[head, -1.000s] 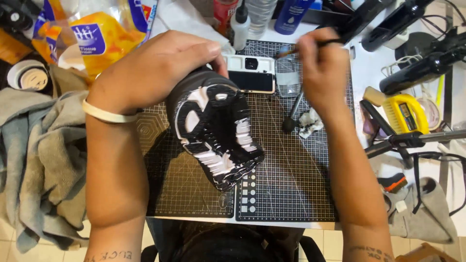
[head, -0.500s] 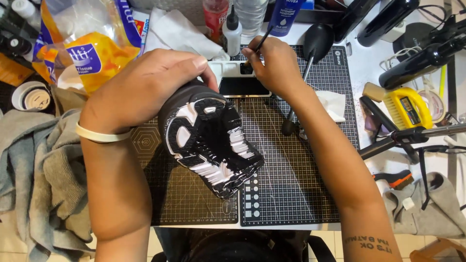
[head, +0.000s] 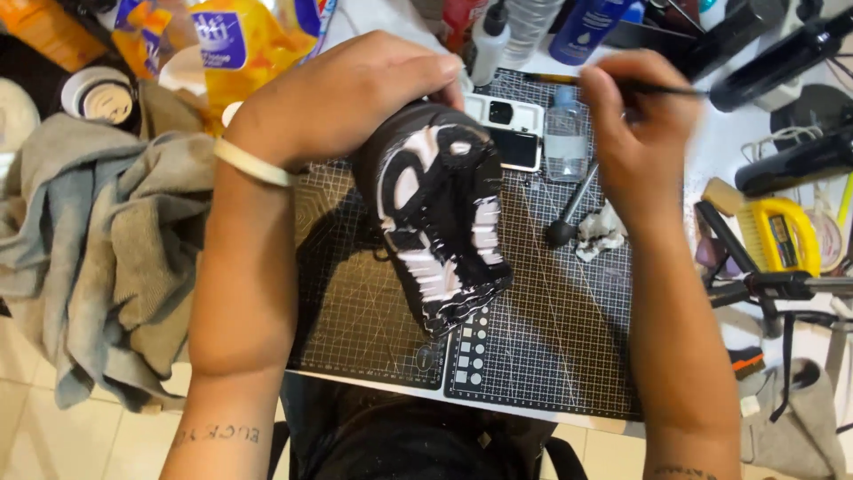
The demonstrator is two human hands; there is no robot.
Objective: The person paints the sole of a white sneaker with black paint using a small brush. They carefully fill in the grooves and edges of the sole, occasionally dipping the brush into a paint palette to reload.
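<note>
While the left hand (head: 346, 93) is gripping a black-and-white shoe (head: 440, 213) sole-up over the cutting mat (head: 551, 356), the right hand (head: 635, 133), half a second ago reaching to the mat's far edge, is now drawing back toward the shoe's right, fingers pinching a thin brush (head: 657, 87), seemingly freshly loaded. Beyond the shoe, a small white paint palette (head: 506, 124) is showing dark wells; beside it a small clear bottle (head: 566, 138) is holding clear liquid.

One shoe (head: 440, 222), one brush (head: 653, 87), two hands (head: 346, 93), one cutting mat (head: 551, 347).
</note>
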